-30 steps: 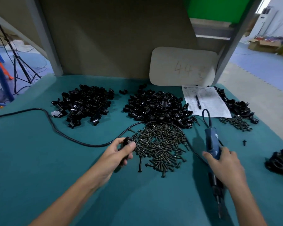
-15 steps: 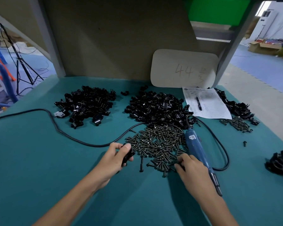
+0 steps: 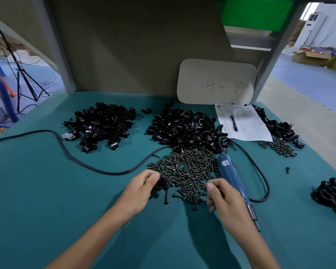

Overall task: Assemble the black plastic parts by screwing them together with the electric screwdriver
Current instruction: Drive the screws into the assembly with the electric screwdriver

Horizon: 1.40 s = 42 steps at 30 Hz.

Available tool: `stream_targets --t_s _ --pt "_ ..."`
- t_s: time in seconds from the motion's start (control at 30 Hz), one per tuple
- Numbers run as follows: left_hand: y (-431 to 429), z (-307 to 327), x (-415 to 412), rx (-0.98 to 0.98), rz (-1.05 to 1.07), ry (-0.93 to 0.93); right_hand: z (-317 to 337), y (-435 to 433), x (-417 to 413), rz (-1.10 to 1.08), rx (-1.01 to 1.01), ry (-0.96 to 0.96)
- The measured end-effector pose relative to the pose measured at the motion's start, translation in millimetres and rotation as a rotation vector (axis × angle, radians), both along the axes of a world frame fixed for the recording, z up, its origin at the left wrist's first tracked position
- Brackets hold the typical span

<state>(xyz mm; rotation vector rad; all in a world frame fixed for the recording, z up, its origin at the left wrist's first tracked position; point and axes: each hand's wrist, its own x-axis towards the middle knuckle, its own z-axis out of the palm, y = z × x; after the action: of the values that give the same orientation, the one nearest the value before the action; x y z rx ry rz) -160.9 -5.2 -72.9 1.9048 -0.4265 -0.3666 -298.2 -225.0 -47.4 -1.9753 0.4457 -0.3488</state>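
While the left hand [image 3: 142,189] grips a small black plastic part [image 3: 160,183] at lower centre, the right hand [image 3: 226,199] curls its fingers at the edge of the dark metal screw pile [image 3: 188,169]; whether they pinch anything is unclear. The blue electric screwdriver [image 3: 229,171] lies just right of that hand on the teal table [image 3: 47,191].

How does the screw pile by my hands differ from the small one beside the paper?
The near screw pile is much larger; the far screw pile is a small scatter. The blue electric screwdriver runs along the near pile's right edge; nothing lies on the far pile. The near pile sits in the middle, the far one at the right by the paper sheet. Both hold dark, similar-looking screws.
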Motion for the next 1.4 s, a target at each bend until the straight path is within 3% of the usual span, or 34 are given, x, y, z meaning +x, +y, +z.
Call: stream_targets --t_s 0.07,0.13,0.23,0.33,0.43,0.6,0.77,1.0,1.4 --pt "-2.7 2.6 -3.9 -0.095 0.013 0.070 5.0 10.8 4.3 0.046 0.271 -0.045" --pt "-5.4 6.9 -8.9 -0.259 0.056 0.276 9.8 20.0 8.8 0.083 0.426 -0.092" --pt "-6.2 12.9 -11.0 -0.542 0.073 0.632 16.3 30.6 17.8 0.096 0.517 -0.164" --pt "-5.0 16.2 -9.9 -0.635 0.088 0.729 20.9 36.7 24.8 0.124 0.555 -0.187" --pt "-6.8 14.5 -9.3 -0.497 0.073 0.510 22.0 37.8 28.6 0.123 0.570 -0.199" --pt "0.5 2.0 -2.9 -0.013 0.037 -0.177 15.8 40.0 35.5 0.142 0.507 -0.208" --pt "1.0 -12.4 -9.6 0.098 0.076 -0.468 -7.0 51.8 45.1 0.089 0.491 -0.128" --pt "2.9 -15.9 -10.8 0.085 0.067 -0.545 -22.3 53.1 48.0 0.056 0.428 -0.092" --pt "3.8 -11.2 -15.6 0.054 0.032 -0.477 -25.9 50.3 52.9 0.093 0.418 -0.101"
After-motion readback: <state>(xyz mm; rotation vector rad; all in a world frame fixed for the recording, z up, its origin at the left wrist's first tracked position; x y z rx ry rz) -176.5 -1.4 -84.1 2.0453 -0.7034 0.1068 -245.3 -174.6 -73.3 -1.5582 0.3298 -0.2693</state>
